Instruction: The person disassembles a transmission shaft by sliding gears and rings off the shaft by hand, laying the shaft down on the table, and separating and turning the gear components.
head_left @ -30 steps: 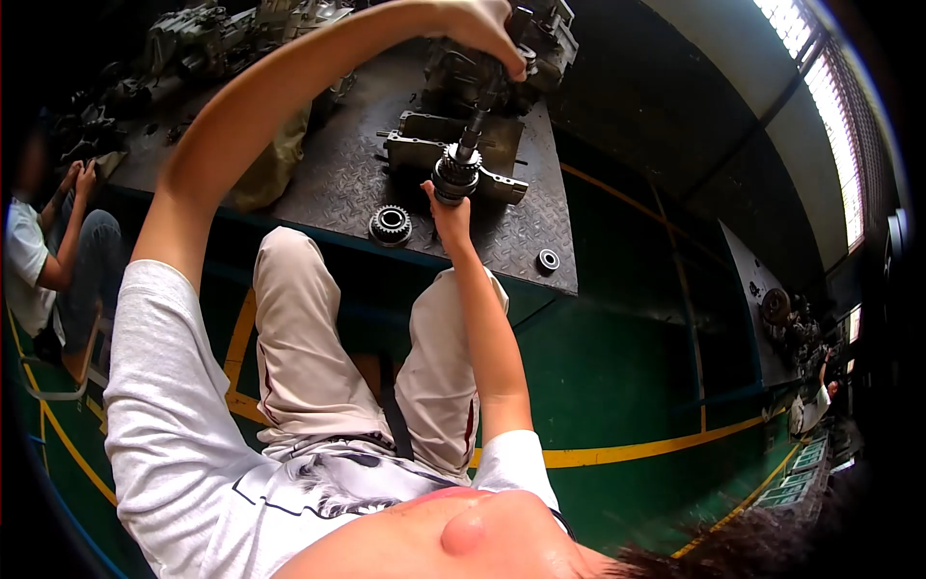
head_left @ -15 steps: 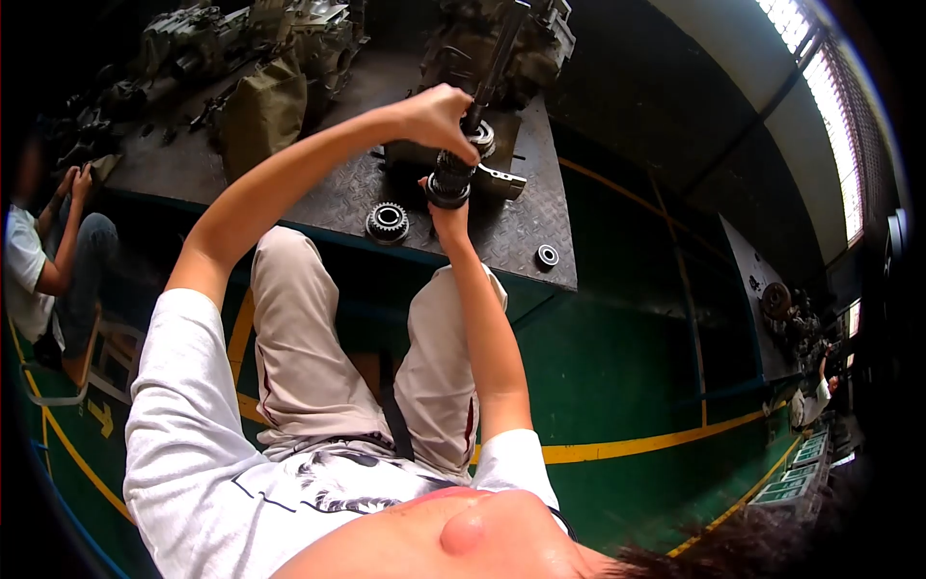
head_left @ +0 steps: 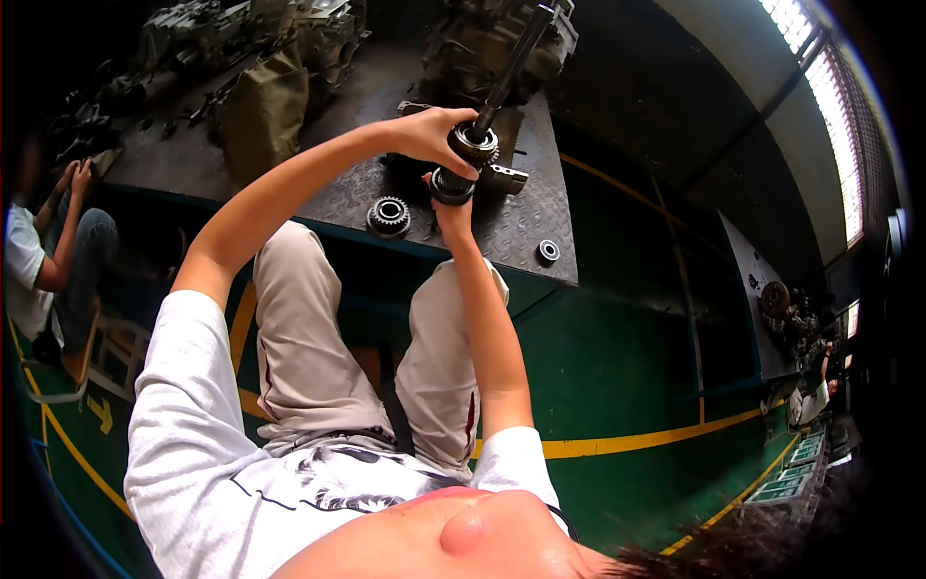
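A gear shaft with dark gears on its lower part stands tilted over the near edge of the metal table, its thin end pointing up and away. My left hand is closed around the upper gear, thumb on the near side and the other fingers hidden behind. Just below, my right hand grips the shaft's lower end by the bottom gear; most of its fingers are out of sight. To the left on the table lies a loose toothed gear. A small bearing rests near the right corner.
Behind the shaft, a metal cylinder lies on the checkered steel table. Large gearbox housings and a brown cloth-like piece stand farther back. A seated person is at the left.
The shaft has swung slightly, its top end shifting right. My left hand has turned and moved a little lower, and the upper gear shows more of its face.
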